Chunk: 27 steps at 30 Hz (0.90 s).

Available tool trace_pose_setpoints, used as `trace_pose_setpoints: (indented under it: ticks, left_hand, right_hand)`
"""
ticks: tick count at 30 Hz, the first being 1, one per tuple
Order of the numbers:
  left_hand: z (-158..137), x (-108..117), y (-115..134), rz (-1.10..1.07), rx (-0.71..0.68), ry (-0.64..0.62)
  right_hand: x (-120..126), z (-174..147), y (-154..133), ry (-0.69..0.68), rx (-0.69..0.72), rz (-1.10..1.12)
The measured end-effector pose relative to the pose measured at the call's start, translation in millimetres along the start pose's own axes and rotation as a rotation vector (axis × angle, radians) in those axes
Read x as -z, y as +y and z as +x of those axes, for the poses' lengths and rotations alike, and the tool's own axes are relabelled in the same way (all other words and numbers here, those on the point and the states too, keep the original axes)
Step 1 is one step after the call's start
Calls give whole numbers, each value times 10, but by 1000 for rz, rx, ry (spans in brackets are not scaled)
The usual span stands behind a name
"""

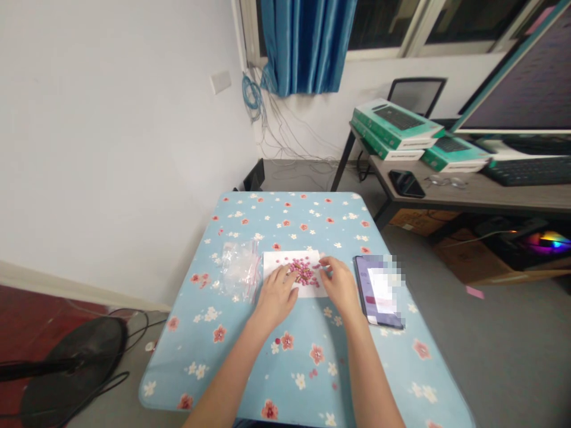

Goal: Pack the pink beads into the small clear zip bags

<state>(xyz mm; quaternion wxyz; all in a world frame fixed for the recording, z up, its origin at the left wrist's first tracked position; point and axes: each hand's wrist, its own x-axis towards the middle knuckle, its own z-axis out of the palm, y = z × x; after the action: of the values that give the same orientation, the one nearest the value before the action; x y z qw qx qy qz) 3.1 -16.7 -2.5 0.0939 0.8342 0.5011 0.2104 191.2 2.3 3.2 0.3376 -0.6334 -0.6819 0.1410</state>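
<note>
Forearms point(372, 368) cross table edge point(252, 411), hands point(277, 292) point(341, 286) flanking pink pieces point(303, 272).

I see blue curtain point(307, 47) at window point(377, 27), coiled cable point(259, 101) beside. On my right, counter point(477, 194) with green boxes point(397, 125), dark phone point(407, 183), glasses point(458, 182), keyboard point(530, 171), screen point(526, 83). Round black base point(96, 356) on floor point(517, 345), my left.

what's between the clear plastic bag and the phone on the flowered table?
Head view: a white sheet with small pink pieces on it, the left hand toward the bag, the right hand toward the phone.
</note>
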Motion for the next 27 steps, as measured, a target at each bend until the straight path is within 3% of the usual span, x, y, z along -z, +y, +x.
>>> trace_pose_setpoints:
  ticks: [5,15,21,25,27]
  left_hand:
    - [-16,-37,-51,-4,-3,-29]
    - [13,-6,-103,-92,-79,-49]
    - [26,386,-97,-155,-204,81]
    - [60,764,-420,-102,-184,255]
    - [76,893,-641,-32,-152,178]
  right_hand:
    - [-57,11,35,54,-34,25]
    - [-186,30,84,23,28,126]
    - [-144,28,51,46,27,176]
    - [-108,23,58,89,-7,220]
    - [-101,21,64,84,-22,243]
